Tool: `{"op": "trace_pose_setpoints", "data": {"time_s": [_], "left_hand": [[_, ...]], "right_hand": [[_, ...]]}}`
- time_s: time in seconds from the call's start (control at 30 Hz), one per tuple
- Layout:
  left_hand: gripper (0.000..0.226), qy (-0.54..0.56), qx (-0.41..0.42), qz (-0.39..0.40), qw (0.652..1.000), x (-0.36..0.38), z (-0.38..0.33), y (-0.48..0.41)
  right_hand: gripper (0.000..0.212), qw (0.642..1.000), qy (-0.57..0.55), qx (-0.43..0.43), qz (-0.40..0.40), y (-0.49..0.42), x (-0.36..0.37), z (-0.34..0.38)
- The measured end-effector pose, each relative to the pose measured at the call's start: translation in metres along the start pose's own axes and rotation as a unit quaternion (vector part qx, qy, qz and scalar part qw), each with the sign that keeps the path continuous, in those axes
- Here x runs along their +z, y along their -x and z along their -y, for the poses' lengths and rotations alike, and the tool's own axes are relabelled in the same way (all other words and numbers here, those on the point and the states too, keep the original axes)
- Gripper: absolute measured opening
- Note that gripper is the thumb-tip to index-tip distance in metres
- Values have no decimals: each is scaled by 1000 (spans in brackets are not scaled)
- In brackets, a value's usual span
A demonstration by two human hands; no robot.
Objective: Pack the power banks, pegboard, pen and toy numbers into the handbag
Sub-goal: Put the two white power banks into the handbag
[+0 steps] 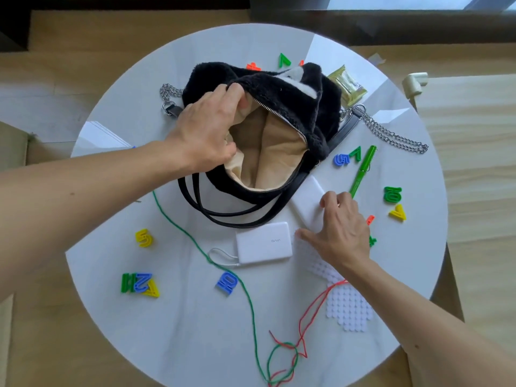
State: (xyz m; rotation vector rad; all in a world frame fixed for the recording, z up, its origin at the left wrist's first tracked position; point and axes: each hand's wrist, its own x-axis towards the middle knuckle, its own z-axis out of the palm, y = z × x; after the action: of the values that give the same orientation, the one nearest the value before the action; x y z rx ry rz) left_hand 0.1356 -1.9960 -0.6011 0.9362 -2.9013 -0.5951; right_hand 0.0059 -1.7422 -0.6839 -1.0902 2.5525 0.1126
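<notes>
A black fluffy handbag (293, 90) with tan lining lies open on the round white table (195, 331). My left hand (206, 127) grips the bag's left rim and holds the mouth open. My right hand (339, 227) rests with fingers curled round a white power bank (307, 202) beside the bag. A second white power bank (265, 243) with a short cable lies in front of the bag. The white pegboard (346, 305) lies partly under my right wrist. A green pen (363, 170) lies to the right. Coloured toy numbers (143, 237) are scattered about, among them a blue one (226, 282).
Green string (251, 303) and red string (315, 305) trail over the table's near side. A gold packet (346, 85) sits behind the bag. The bag's chain strap (396, 135) runs off to the right. Black handles (212, 213) loop in front of the bag.
</notes>
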Motion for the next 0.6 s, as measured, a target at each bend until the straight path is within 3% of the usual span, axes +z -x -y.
{"op": "trace_pose_setpoints", "data": {"time_s": [0.33, 0.43, 0.5, 0.6], "left_hand": [[53, 30, 10, 15, 999, 0, 10, 0], [53, 41, 16, 19, 999, -1, 11, -1], [53, 53, 19, 22, 998, -2, 13, -1], [54, 71, 23, 16, 997, -4, 14, -2]], "right_hand": [[61, 996, -63, -2, 70, 3, -33, -15], [55, 976, -188, 31, 105, 13, -61, -26], [47, 911, -385, 39, 142, 18, -86, -22], [52, 761, -607, 20, 230, 11, -107, 0]]}}
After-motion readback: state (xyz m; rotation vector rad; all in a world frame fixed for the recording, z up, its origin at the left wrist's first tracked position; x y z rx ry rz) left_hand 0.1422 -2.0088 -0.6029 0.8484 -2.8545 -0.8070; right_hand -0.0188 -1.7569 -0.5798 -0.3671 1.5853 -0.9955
